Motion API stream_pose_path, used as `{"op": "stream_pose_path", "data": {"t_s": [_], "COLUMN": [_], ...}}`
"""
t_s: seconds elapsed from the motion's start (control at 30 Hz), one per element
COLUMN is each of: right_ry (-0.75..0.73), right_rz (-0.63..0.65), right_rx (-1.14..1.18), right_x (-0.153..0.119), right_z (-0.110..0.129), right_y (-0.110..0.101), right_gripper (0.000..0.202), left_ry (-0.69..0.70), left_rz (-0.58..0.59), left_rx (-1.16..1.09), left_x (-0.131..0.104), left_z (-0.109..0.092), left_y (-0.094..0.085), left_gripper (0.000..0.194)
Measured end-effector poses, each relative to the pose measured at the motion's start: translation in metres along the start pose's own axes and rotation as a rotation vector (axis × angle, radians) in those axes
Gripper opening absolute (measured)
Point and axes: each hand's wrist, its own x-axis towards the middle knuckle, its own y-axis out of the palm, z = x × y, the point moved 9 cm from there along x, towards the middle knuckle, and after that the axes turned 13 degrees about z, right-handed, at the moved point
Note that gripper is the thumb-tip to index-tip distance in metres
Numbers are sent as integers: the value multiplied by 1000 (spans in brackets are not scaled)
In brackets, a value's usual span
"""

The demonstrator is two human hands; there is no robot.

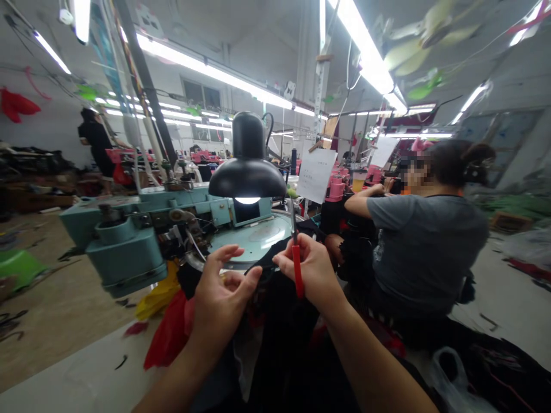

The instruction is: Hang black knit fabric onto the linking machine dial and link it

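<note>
My right hand (312, 275) is closed around a pair of scissors (298, 269) with a red handle, its metal blades pointing up. The thumb and forefinger of that hand reach toward the left over black fabric (279, 321). Just to the left, my left hand (228, 287) is held with thumb and forefinger apart and the other fingers partly curled. I see nothing plainly held in it. Black cloth hangs below and between both hands. Behind them stands a teal sewing machine (224, 215) with a round flat bed, under a black lamp (248, 160) that is lit.
A person in a grey shirt (430, 246) sits close on the right. Red cloth (166, 338) and yellow cloth (159, 295) hang at the machine's left. A paper sheet (317, 175) hangs behind the lamp. A clear plastic bag (451, 373) lies at lower right.
</note>
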Motion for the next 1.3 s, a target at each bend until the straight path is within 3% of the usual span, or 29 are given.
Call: {"op": "stream_pose_path", "data": {"t_s": [0.07, 0.13, 0.23, 0.33, 0.43, 0.5, 0.6, 0.67, 0.73, 0.8, 0.9, 0.97, 1.13, 1.3], "right_ry": [-5, -7, 2, 2, -56, -117, -182, -172, -133, -96, -78, -82, 33, 48], "right_rz": [-10, 1, 111, 137, 31, 63, 267, 361, 367, 312, 253, 199, 63, 89], "right_rx": [14, 4, -14, -93, -300, -392, -400, -376, -341, -304, -289, -349, -788, -1143], "right_x": [-7, -14, -21, -21, -10, 1, 17, 25, 31, 35, 34, 29, -1, -24], "right_z": [9, 18, 22, 16, 16, 20, 26, 26, 22, 17, 12, 15, 18, 4], "right_y": [5, 15, 34, 31, 7, 2, 17, 28, 34, 34, 31, 23, -10, -13], "right_gripper": [25, 23, 24, 24, 21, 21, 21, 18, 15, 17, 20, 23, 40, 42], "left_ry": [202, 286, 145, -74, -144, -166, -195, -203, -187, -159, -107, -106, -178, -207], "left_rz": [-211, -270, -257, -143, 41, 137, 264, 321, 342, 318, 162, 76, 58, 29], "left_rx": [250, 406, 322, -73, -364, -385, -298, -266, -266, -208, -21, -26, -217, -395], "left_x": [-22, -36, -34, -21, -7, 1, 11, 16, 17, 15, 13, 13, 17, 16], "left_z": [-17, -21, -1, 30, 37, 33, 26, 23, 20, 17, 12, 14, 26, 30], "left_y": [-9, -4, -6, -10, -3, 0, 7, 11, 13, 12, 1, -6, -12, -9], "left_gripper": [58, 53, 34, 35, 40, 40, 38, 36, 35, 39, 45, 41, 44, 50]}}
